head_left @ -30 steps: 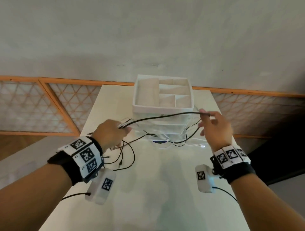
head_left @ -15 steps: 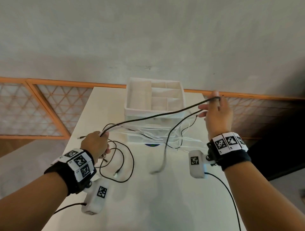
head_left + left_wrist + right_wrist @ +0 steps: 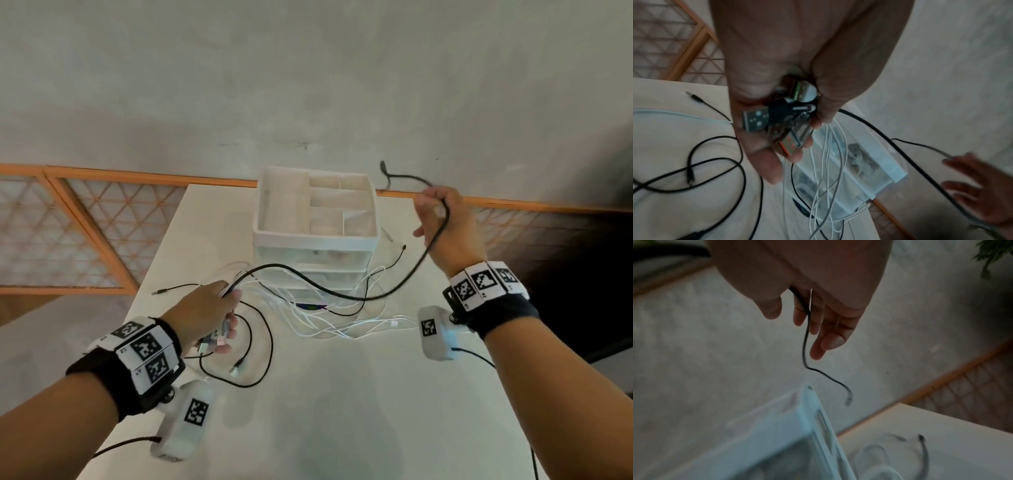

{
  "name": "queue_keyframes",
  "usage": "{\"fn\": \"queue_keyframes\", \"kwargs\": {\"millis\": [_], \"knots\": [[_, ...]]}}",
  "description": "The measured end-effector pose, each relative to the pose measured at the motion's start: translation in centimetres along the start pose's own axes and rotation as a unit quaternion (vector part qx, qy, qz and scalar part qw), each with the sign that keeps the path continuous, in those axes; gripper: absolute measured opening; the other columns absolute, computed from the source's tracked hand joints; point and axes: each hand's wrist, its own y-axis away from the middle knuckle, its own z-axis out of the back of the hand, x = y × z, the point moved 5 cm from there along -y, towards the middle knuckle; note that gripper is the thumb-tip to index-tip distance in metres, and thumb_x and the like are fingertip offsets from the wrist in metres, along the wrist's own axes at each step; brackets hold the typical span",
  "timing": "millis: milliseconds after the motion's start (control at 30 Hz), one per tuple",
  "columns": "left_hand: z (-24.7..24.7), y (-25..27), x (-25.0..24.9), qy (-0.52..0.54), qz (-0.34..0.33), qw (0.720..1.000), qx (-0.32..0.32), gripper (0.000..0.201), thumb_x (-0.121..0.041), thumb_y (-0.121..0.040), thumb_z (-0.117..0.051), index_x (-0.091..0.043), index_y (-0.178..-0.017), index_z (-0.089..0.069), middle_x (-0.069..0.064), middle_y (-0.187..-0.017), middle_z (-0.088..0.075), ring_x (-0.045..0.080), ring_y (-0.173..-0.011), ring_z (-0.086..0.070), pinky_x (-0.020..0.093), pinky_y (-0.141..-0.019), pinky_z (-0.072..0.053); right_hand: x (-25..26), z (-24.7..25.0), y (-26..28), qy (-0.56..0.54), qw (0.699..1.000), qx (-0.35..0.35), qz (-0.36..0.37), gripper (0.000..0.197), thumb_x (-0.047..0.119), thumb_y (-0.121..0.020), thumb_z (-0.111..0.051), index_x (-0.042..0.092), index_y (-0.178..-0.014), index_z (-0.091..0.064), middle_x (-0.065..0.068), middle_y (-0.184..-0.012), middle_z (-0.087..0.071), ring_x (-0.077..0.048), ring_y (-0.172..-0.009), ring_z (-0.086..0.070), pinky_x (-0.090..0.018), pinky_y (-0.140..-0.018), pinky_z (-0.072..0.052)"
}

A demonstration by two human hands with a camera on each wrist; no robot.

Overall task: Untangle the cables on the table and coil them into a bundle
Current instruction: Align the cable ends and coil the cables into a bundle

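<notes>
My left hand [image 3: 224, 317] hovers low over the table's left side and grips a bunch of USB plugs [image 3: 777, 118], with several white and black leads trailing from it. From that fist a thick black cable [image 3: 342, 295] sags across to my right hand [image 3: 434, 210], which is raised beside the organizer's right corner and holds the cable between its fingers [image 3: 807, 316]. The cable's free end [image 3: 384, 168] curls in the air above that hand. White cables [image 3: 308, 320] lie tangled before the organizer. Thin black cable loops [image 3: 265, 346] lie by my left hand.
A white drawer organizer [image 3: 315, 238] with an open compartment tray on top stands at the table's far middle. The pale table [image 3: 342, 418] has bare surface near me. Behind the table, an orange lattice railing [image 3: 85, 233] and a grey wall.
My right hand has risen and moved back to the right, drawing the black cable through until its end swings free above it. My left hand stays low, holding the plugs.
</notes>
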Motion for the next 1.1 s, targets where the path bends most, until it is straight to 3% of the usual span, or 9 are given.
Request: {"fn": "queue_keyframes", "kwargs": {"millis": [167,267,467,533,667,767,900,1000,1100], "knots": [[0.6,1.6,-2.2,-0.052,-0.104,0.993,-0.008,0.026,-0.029,-0.099,-0.055,-0.004,-0.093,-0.060,0.012,-0.067,-0.057,0.019,-0.048,-0.050,0.025,-0.039,-0.040,-11.0,-5.4,5.3,0.235,0.931,0.256,-0.108,0.063,0.023,-0.090,-0.067,0.021,-0.148,-0.041,-0.009,-0.150,-0.046,-0.030,-0.134,-0.050,-0.038,-0.112,-0.039],[1.0,2.0,-2.9,-0.075,-0.146,0.986,-0.012,0.023,-0.025,-0.098,-0.057,-0.005,-0.089,-0.062,0.011,-0.064,-0.060,0.021,-0.046,-0.046,0.024,-0.037,-0.037,-13.1,-6.7,8.9,0.306,0.855,0.385,-0.167,0.084,0.008,-0.086,-0.055,0.029,-0.157,-0.017,-0.012,-0.149,-0.036,-0.028,-0.127,-0.051,-0.033,-0.099,-0.047],[-0.7,2.3,-3.7,-0.231,-0.217,0.949,0.005,0.028,-0.031,-0.097,-0.057,-0.018,-0.073,-0.058,-0.004,-0.053,-0.059,0.009,-0.045,-0.051,0.025,-0.049,-0.043,-0.6,-7.0,8.4,0.120,0.955,0.270,0.026,0.070,0.014,-0.076,-0.075,0.028,-0.140,-0.051,-0.001,-0.125,-0.053,0.009,-0.078,-0.053,-0.018,-0.089,-0.047],[-2.3,3.0,-4.6,-0.285,-0.263,0.921,0.037,0.025,-0.036,-0.097,-0.058,-0.026,-0.074,-0.060,-0.012,-0.053,-0.060,0.002,-0.049,-0.054,0.014,-0.052,-0.041,5.7,-8.5,10.2,0.010,0.944,0.307,0.123,0.077,0.023,-0.074,-0.083,0.029,-0.143,-0.049,0.009,-0.127,-0.053,0.018,-0.084,-0.052,-0.004,-0.082,-0.042],[-3.9,5.1,-5.7,-0.312,-0.332,0.883,0.113,0.012,-0.031,-0.097,-0.060,-0.030,-0.090,-0.071,-0.024,-0.062,-0.061,-0.006,-0.063,-0.057,0.011,-0.061,-0.040,7.9,-12.7,13.7,0.051,0.918,0.360,0.159,0.032,0.049,-0.077,-0.076,0.034,-0.103,-0.067,0.012,-0.094,-0.069,-0.007,-0.082,-0.064,-0.033,-0.077,-0.057],[-1.9,5.8,-4.5,-0.350,-0.326,0.871,0.114,0.019,-0.033,-0.100,-0.055,-0.022,-0.087,-0.067,-0.019,-0.055,-0.054,-0.003,-0.055,-0.051,0.013,-0.055,-0.035,2.6,-13.0,13.1,0.178,0.894,0.405,0.068,0.028,0.053,-0.079,-0.069,0.027,-0.071,-0.062,0.008,-0.069,-0.064,-0.013,-0.069,-0.064,-0.034,-0.069,-0.054],[0.3,4.1,-0.1,-0.483,-0.252,0.837,0.049,0.025,-0.039,-0.103,-0.045,-0.022,-0.092,-0.060,-0.010,-0.069,-0.052,0.006,-0.064,-0.048,0.029,-0.065,-0.041,-3.5,-9.0,10.8,0.361,0.891,0.274,-0.040,0.019,0.049,-0.088,-0.063,0.033,-0.097,-0.069,0.007,-0.108,-0.065,-0.023,-0.098,-0.065,-0.032,-0.077,-0.049],[0.3,2.8,3.1,-0.562,-0.188,0.805,-0.008,0.028,-0.038,-0.104,-0.037,-0.019,-0.110,-0.057,0.000,-0.095,-0.062,0.023,-0.085,-0.060,0.034,-0.070,-0.045,-4.4,-9.4,11.8,0.411,0.861,0.296,-0.047,0.066,0.055,-0.082,-0.069,0.035,-0.140,-0.045,0.003,-0.153,-0.037,-0.026,-0.128,-0.049,-0.041,-0.098,-0.046],[-0.4,1.9,4.9,-0.604,-0.163,0.780,-0.011,0.025,-0.028,-0.103,-0.037,-0.017,-0.118,-0.054,0.006,-0.112,-0.062,0.029,-0.100,-0.061,0.033,-0.070,-0.041,-1.4,-12.0,14.4,0.481,0.805,0.344,0.055,0.098,0.060,-0.071,-0.069,0.034,-0.151,-0.019,-0.003,-0.161,-0.013,-0.031,-0.133,-0.039,-0.046,-0.104,-0.038]]}}
